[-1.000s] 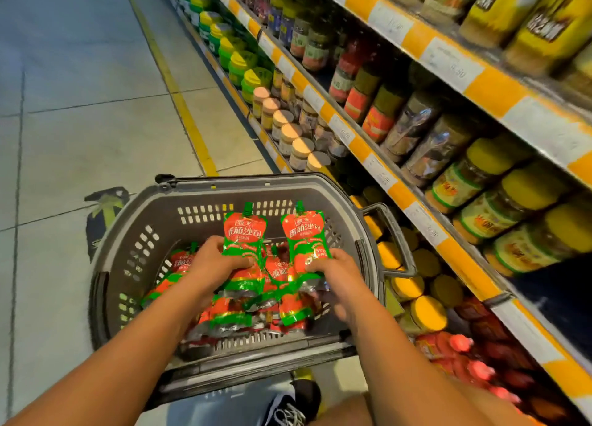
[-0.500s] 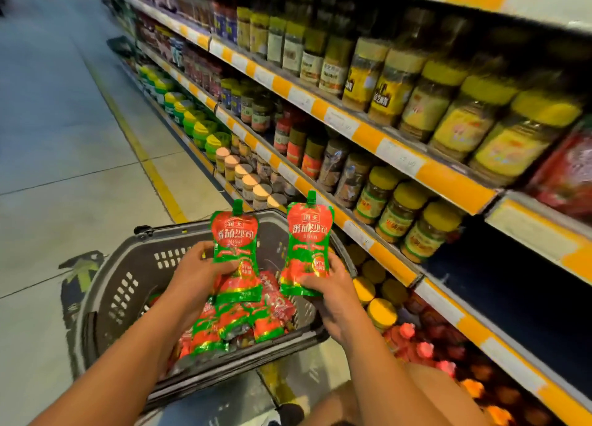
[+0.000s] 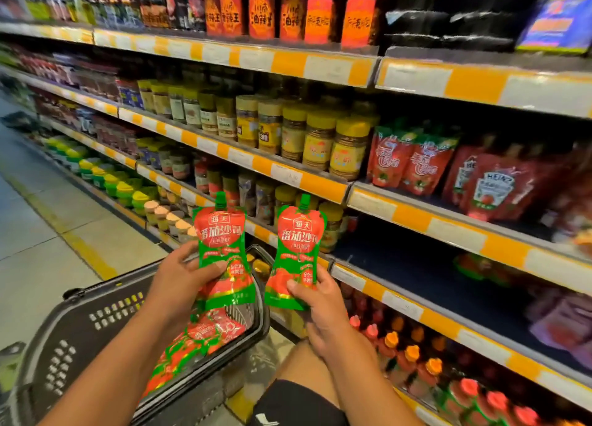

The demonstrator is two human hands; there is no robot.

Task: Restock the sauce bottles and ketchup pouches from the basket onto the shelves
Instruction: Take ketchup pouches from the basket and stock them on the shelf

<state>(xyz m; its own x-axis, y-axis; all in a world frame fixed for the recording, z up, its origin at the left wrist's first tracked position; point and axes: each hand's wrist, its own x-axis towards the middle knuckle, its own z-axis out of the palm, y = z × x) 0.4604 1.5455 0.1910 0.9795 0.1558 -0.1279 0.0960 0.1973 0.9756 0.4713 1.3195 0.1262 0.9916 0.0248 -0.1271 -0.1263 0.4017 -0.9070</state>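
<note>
My left hand [image 3: 179,278] grips a red and green ketchup pouch [image 3: 221,233] by its lower half, upright with the spout on top. My right hand [image 3: 315,300] holds a second ketchup pouch [image 3: 299,243] the same way, just to the right. Both pouches hang above the far rim of the grey basket [image 3: 83,326], which stands on the floor at lower left. Several more pouches [image 3: 205,332] lie inside the basket. To the right, a dark shelf level [image 3: 410,265] shows bare space, with a few pouches [image 3: 471,265] far back on it.
Shelves with orange and white price strips [image 3: 323,185] run along the right. Yellow-lidded jars [image 3: 349,150] and red ketchup bags [image 3: 413,163] stand one level above the bare space. Sauce bottles with orange and red caps [image 3: 413,358] fill the level below. Tiled aisle floor [image 3: 41,233] lies left.
Both hands have lifted a pouch each out of the basket and up in front of the shelves. The view has tilted up and turned right toward the shelving.
</note>
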